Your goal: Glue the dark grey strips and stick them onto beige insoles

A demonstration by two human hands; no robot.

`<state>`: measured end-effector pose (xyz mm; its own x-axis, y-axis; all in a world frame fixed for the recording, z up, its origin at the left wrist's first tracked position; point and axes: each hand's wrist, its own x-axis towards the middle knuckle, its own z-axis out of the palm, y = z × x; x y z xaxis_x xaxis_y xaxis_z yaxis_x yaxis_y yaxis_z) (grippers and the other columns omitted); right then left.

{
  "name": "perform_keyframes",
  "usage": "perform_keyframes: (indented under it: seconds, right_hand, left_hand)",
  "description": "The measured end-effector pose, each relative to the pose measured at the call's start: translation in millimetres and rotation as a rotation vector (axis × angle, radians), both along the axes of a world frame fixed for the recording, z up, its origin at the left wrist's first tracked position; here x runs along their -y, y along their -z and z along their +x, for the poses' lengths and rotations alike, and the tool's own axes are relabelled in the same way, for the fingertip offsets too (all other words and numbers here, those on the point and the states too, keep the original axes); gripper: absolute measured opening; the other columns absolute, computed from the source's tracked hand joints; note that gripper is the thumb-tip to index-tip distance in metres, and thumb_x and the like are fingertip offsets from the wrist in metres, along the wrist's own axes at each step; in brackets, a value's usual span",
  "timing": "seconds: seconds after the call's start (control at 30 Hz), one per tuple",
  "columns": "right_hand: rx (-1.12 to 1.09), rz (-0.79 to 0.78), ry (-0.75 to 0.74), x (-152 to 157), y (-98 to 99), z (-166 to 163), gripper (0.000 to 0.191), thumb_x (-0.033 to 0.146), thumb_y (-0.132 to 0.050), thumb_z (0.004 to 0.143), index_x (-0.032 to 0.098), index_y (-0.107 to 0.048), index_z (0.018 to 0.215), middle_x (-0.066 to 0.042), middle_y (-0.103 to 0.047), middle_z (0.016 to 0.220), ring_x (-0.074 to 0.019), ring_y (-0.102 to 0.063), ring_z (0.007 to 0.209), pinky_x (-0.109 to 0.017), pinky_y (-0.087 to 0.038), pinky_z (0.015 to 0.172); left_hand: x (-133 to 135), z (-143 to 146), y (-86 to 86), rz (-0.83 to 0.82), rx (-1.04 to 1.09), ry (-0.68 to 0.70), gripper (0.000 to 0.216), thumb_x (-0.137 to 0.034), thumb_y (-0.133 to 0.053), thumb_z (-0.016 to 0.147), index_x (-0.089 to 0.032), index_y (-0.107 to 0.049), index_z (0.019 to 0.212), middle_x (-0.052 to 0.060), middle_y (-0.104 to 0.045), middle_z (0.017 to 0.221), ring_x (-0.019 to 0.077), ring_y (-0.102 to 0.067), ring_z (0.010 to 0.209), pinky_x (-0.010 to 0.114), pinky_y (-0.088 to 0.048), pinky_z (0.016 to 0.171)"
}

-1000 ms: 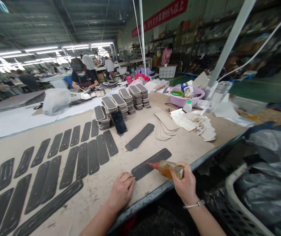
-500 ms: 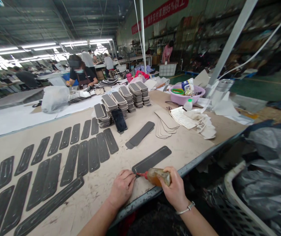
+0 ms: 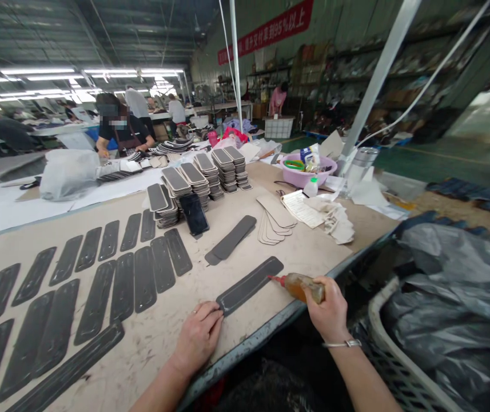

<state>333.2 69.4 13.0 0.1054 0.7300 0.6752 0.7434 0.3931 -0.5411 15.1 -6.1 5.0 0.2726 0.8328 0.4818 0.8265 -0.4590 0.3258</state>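
A long dark grey strip lies on the worktable near its front edge. My left hand rests on the table with its fingers pressed on the strip's near end. My right hand grips a squeeze bottle of amber glue. The bottle's red tip touches the strip's right edge, near its far end.
Rows of dark strips cover the table's left part. Stacks of pieces, a phone, tan pieces and a pink basin stand farther back. A basket with a black bag sits at right. A person works at the far table.
The glue bottle's tip moved from the strip's near end by my left hand to its far end. My left hand stayed on the near end. The camera view shifted right.
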Motion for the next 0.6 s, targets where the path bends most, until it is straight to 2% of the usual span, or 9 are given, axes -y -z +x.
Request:
perform_keyframes:
  seconds: [0.1, 0.2, 0.27, 0.4, 0.47, 0.6]
  right_hand:
    - [0.008, 0.035, 0.093, -11, -1.4, 9, 0.02, 0.036, -0.059, 0.084, 0.02, -0.05, 0.09, -0.003, -0.054, 0.079, -0.0194, -0.054, 0.072, -0.033, -0.047, 0.068]
    - [-0.02, 0.028, 0.113, -8, -3.7, 2, 0.021, 0.037, -0.06, 0.083, 0.02, -0.05, 0.091, -0.003, -0.054, 0.08, -0.0196, -0.054, 0.073, -0.033, -0.047, 0.068]
    - [-0.067, -0.012, 0.051, 2, -5.3, -14, 0.02, 0.035, -0.06, 0.083, 0.021, -0.05, 0.092, -0.003, -0.054, 0.08, -0.0185, -0.054, 0.072, -0.032, -0.047, 0.067]
    - [-0.145, -0.096, -0.208, 27, -7.6, -54, 0.013, 0.026, -0.058, 0.084, 0.022, -0.049, 0.092, -0.001, -0.054, 0.079, -0.0163, -0.054, 0.07, -0.028, -0.047, 0.064]
    - [-0.157, -0.109, -0.282, 32, -7.1, -66, 0.011, 0.023, -0.057, 0.084, 0.022, -0.049, 0.092, -0.001, -0.054, 0.079, -0.016, -0.054, 0.071, -0.028, -0.047, 0.063]
    - [-0.121, -0.088, -0.221, 19, -2.9, -53, 0.012, 0.023, -0.058, 0.084, 0.022, -0.049, 0.092, -0.002, -0.054, 0.081, -0.0171, -0.054, 0.074, -0.03, -0.047, 0.066]
  left_hand:
    - [-1, -2, 3.0, 0.002, -0.002, 0.018, 0.017, -0.013, -0.05, 0.088, -0.016, -0.066, 0.095, 0.008, -0.064, 0.098, 0.0188, -0.058, 0.096, 0.036, -0.051, 0.088]
    - [-2, -2, 4.8, 0.001, 0.0, 0.026, 0.017, -0.013, -0.05, 0.088, -0.016, -0.065, 0.096, 0.008, -0.064, 0.097, 0.0189, -0.059, 0.096, 0.037, -0.051, 0.088]
    - [-2, -2, 5.1, 0.002, -0.001, 0.032, 0.017, -0.013, -0.051, 0.088, -0.016, -0.065, 0.096, 0.008, -0.065, 0.096, 0.0188, -0.06, 0.095, 0.037, -0.052, 0.088]
    - [-2, -2, 4.8, -0.012, 0.003, 0.028, 0.016, -0.015, -0.052, 0.087, -0.016, -0.065, 0.095, 0.008, -0.065, 0.095, 0.0189, -0.06, 0.093, 0.037, -0.052, 0.087]
    - [-1, -2, 4.1, -0.02, 0.004, 0.024, 0.015, -0.016, -0.052, 0.087, -0.016, -0.066, 0.095, 0.008, -0.065, 0.096, 0.0189, -0.06, 0.093, 0.037, -0.052, 0.086]
    - [-2, 0, 1.9, -0.008, 0.007, 0.025, 0.015, -0.016, -0.052, 0.088, -0.016, -0.066, 0.093, 0.008, -0.065, 0.093, 0.0186, -0.06, 0.091, 0.036, -0.053, 0.084]
